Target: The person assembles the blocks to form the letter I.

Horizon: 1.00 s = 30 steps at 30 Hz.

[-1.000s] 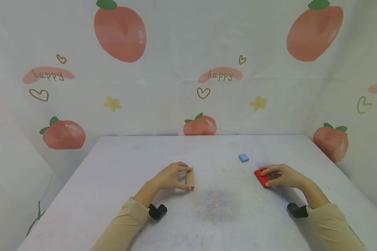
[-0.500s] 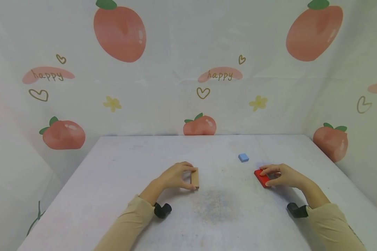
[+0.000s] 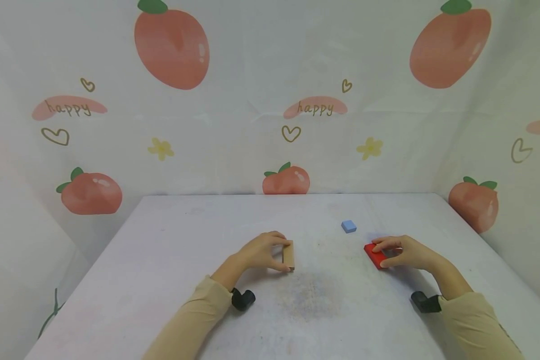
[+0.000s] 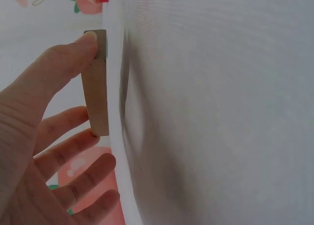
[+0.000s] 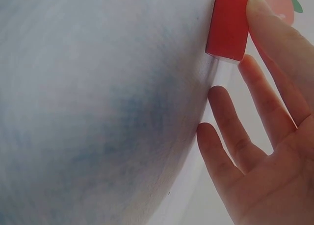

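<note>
Near the middle of the table, my left hand [image 3: 262,251] pinches a light wooden block [image 3: 289,256] by its two ends, thumb at the near end and fingers at the far end. In the left wrist view the block [image 4: 95,97] is held close over the table, its shadow beside it. To the right, my right hand [image 3: 406,252] grips a flat red block [image 3: 374,256] between thumb and fingers. The right wrist view shows the red block [image 5: 229,24] with the thumb at its edge and the other fingers spread below.
A small blue block [image 3: 348,226] lies behind the red one, towards the back of the white table [image 3: 198,220]. A grey worn patch marks the tabletop in front of the hands. A fruit-patterned cloth [image 3: 234,100] hangs behind the table and at both sides.
My left hand has moved steadily to the right with the wooden block in its grip. The right hand, the red block and the blue block have stayed where they were.
</note>
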Tool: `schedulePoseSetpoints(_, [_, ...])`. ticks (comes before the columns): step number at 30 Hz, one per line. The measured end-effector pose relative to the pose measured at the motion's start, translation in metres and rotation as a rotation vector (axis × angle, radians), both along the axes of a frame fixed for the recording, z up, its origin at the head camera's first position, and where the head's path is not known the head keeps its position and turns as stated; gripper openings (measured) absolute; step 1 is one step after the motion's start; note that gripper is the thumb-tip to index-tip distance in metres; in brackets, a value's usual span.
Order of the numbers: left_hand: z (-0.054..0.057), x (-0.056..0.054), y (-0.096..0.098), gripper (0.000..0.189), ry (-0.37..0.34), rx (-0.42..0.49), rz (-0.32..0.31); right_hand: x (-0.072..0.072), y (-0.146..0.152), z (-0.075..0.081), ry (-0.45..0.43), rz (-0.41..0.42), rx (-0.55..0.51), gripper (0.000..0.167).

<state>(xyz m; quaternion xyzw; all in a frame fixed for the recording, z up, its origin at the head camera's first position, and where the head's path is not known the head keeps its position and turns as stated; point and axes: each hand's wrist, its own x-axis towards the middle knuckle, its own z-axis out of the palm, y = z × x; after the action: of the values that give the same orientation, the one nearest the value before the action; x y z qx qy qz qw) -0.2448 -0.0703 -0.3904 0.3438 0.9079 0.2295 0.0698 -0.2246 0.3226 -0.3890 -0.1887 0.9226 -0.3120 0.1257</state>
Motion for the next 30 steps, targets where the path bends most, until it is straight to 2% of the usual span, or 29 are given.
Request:
schedulePoseSetpoints(8, [-0.002,-0.003,0.011,0.063,0.034,-0.007,-0.043,0.001,0.000,0.000,-0.028,-0.008,-0.014,0.037])
schedulePoseSetpoints(15, [-0.005,-0.005,0.019,0.064,0.022,-0.019,-0.033,0.001,-0.001,0.000,-0.034,-0.017,-0.014,0.037])
schedulePoseSetpoints(30, [-0.001,-0.008,0.034,0.064,0.015,-0.077,-0.029,0.001,-0.001,0.000,-0.032,-0.020,-0.020,0.038])
